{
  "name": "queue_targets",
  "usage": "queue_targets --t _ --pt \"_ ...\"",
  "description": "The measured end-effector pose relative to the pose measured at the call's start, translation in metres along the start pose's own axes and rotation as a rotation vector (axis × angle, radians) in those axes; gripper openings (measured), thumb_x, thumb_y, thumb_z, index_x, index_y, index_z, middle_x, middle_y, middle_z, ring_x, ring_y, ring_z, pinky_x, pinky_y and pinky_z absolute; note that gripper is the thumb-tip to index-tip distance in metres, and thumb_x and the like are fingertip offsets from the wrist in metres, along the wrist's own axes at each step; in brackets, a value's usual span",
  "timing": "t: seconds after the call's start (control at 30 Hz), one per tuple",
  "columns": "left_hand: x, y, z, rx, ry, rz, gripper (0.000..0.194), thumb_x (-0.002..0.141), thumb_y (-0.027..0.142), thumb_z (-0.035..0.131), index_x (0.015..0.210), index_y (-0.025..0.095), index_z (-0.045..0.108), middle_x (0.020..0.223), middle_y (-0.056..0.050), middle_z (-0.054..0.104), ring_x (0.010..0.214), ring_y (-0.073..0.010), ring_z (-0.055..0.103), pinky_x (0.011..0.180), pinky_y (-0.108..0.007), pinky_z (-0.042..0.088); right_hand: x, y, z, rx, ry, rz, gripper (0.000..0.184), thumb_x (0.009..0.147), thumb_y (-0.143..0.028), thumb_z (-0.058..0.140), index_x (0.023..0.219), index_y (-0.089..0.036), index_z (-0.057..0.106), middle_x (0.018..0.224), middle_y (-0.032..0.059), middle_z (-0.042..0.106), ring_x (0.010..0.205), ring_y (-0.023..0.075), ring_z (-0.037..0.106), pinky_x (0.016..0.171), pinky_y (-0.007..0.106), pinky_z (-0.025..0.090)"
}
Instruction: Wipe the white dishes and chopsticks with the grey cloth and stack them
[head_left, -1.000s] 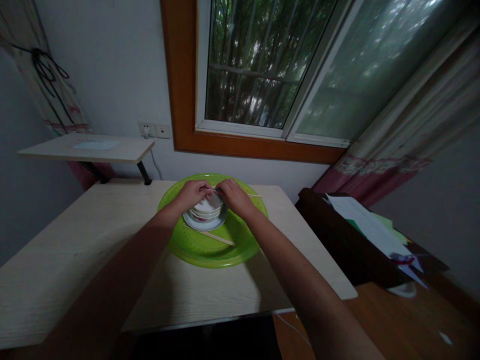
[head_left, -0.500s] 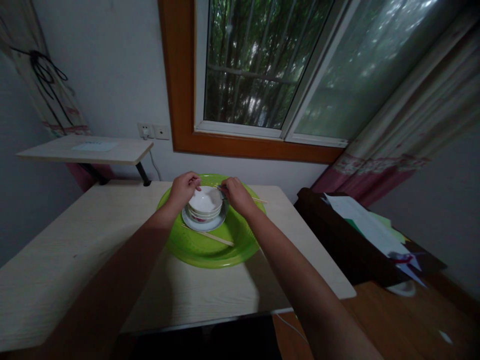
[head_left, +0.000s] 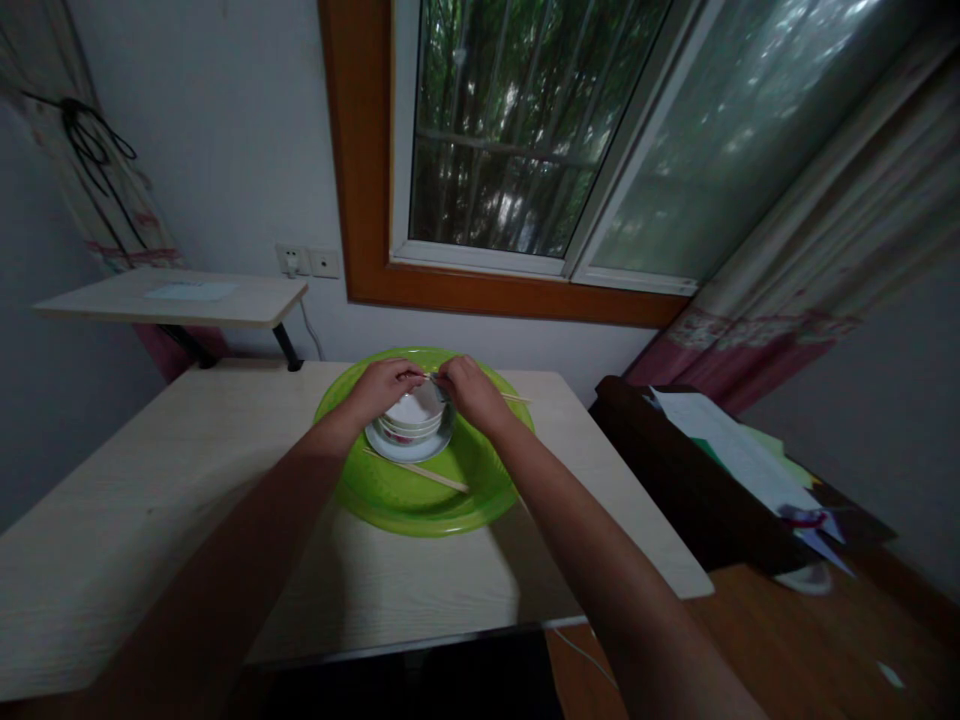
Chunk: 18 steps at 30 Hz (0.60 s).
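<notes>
Over the far rim of a stack of white bowls (head_left: 412, 424), my left hand (head_left: 384, 388) and my right hand (head_left: 469, 390) meet with fingertips pinched together. A small greyish, shiny piece (head_left: 439, 388) shows between the fingertips, too small and dim to name. The bowls stand on a white plate (head_left: 409, 452) inside a bright green basin (head_left: 442, 525). A pair of light chopsticks (head_left: 427, 475) lies in the basin in front of the plate. Another light stick (head_left: 516, 398) pokes out behind my right hand; whether that hand holds it, I cannot tell.
The basin rests on a pale wooden table (head_left: 187, 460). A raised shelf (head_left: 247, 300) with a paper stands at the left back. Behind are the wall and a window (head_left: 510, 130). To the right, papers (head_left: 727, 450) lie on a dark piece of furniture.
My left hand has moved right, from the bowl's left rim to my right hand's fingertips, and now covers part of the top bowl. My right hand has barely moved.
</notes>
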<state>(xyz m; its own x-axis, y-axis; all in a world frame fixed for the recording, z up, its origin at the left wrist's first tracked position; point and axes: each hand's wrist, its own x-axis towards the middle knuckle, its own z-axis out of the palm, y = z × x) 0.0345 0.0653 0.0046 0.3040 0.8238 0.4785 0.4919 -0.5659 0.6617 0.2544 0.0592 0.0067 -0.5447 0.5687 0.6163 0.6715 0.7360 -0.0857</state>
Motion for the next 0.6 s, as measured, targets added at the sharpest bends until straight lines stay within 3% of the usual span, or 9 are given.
queue_targets --t 0.3,0.6 --pt "-0.0003 0.0062 -0.0017 0.022 -0.049 -0.033 0.022 0.087 0.033 0.061 0.093 0.019 0.076 0.094 -0.005 0.077 0.08 -0.0175 0.068 0.071 -0.027 0.052 0.0007 -0.0033 -0.0036 -0.004 -0.018 -0.044 0.006 0.099 -0.019 0.054 0.101 -0.019 0.059 0.099 0.0081 0.062 0.097 0.0228 0.051 0.083 0.033 0.042" --pt "-0.0005 0.0057 -0.0018 0.047 -0.011 -0.032 0.019 0.086 0.032 0.061 0.088 0.021 0.076 0.089 -0.004 0.076 0.074 -0.0178 0.067 0.068 -0.028 0.049 0.0014 -0.0039 -0.0021 -0.004 -0.035 -0.015 0.007 0.1 -0.021 0.053 0.101 -0.021 0.06 0.1 0.0077 0.062 0.099 0.0234 0.051 0.084 0.034 0.043"
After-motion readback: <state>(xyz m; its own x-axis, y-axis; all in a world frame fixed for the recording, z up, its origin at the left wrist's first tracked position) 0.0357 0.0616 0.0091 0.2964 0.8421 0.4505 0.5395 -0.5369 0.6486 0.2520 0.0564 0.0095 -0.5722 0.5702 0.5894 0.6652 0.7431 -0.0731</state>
